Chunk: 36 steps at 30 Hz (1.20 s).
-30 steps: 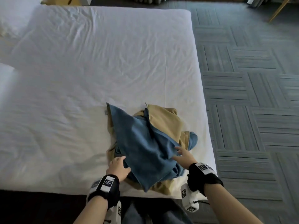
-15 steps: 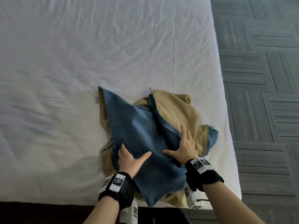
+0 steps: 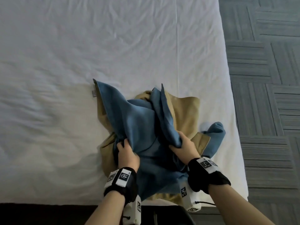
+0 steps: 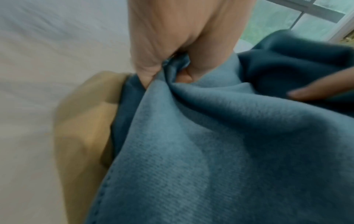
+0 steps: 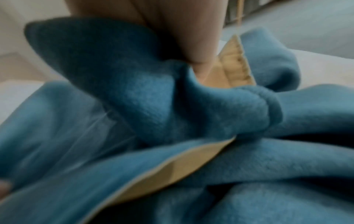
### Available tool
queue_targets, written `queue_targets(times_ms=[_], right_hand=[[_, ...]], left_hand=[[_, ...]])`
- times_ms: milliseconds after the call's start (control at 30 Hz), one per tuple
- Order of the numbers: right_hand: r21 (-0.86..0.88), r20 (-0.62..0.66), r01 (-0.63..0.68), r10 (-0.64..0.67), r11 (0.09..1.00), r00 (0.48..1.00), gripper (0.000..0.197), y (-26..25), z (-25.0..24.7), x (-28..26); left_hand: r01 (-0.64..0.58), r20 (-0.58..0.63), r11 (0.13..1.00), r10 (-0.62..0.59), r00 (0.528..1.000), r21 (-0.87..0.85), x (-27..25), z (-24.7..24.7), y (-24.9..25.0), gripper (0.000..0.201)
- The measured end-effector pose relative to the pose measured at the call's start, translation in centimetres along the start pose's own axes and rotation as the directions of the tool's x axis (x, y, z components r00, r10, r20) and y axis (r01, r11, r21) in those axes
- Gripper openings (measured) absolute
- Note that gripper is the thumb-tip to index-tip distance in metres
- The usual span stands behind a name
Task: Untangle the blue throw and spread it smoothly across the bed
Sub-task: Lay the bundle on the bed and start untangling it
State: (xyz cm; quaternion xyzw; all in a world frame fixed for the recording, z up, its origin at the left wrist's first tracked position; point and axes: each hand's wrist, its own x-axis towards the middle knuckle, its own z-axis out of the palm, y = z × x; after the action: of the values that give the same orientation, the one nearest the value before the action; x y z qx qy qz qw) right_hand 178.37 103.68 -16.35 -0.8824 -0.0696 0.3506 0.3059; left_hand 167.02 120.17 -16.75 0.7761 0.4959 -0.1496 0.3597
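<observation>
The blue throw (image 3: 136,120) with a tan reverse side lies bunched near the front right of the white bed (image 3: 81,54). My left hand (image 3: 125,148) grips a blue fold at the heap's left, its fingers curled into the cloth; the left wrist view shows the same pinched fold of the throw (image 4: 191,136) in my left hand (image 4: 166,63). My right hand (image 3: 180,143) grips another raised blue fold on the right. In the right wrist view my right hand (image 5: 191,60) closes round bunched blue cloth of the throw (image 5: 134,91) with a tan edge beside it.
Grey patterned carpet (image 3: 267,78) runs along the bed's right side. The bed's front edge (image 3: 48,201) is close to me, with dark floor below it. Wrinkled white sheet stretches to the left and far side of the heap. A window (image 4: 306,18) shows in the left wrist view.
Both hands went from lying flat on the blue cloth to clutching folds of it. The gripped folds have risen and bunched between my hands.
</observation>
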Motion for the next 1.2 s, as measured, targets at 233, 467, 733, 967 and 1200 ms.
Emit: queue_targets(times_ms=[233,467,733,967,1200], right_hand=[[-0.398,-0.206,-0.148,0.069,0.905,0.976,0.057,2.2,-5.2,-0.1],[-0.14,0.104,-0.196,0.211,0.971,0.972,0.13,3.5,-2.1,-0.2],[0.234,0.061,-0.02,0.006,0.972,0.998,0.042,0.1,1.4,-2.0],[0.496,-0.259,0.259,-0.143,0.829,0.955,0.017,-6.8,-2.7,-0.8],[0.627,0.159,-0.129,0.035,0.769,0.987,0.022,-7.0,-1.9,-1.2]], left_hand=[[0.089,-0.225,0.993,-0.104,0.969,-0.075,-0.4,-2.8,-3.6,0.035],[0.176,0.065,0.872,-0.164,0.984,-0.457,-0.9,0.3,-4.2,0.106],[-0.057,-0.005,0.938,0.059,0.998,-0.343,-0.2,0.8,4.7,0.047],[-0.551,-0.269,0.803,0.493,0.828,-0.227,3.2,-8.4,17.9,0.028],[-0.379,-0.267,0.918,0.397,0.878,0.119,8.4,-14.1,18.9,0.089]])
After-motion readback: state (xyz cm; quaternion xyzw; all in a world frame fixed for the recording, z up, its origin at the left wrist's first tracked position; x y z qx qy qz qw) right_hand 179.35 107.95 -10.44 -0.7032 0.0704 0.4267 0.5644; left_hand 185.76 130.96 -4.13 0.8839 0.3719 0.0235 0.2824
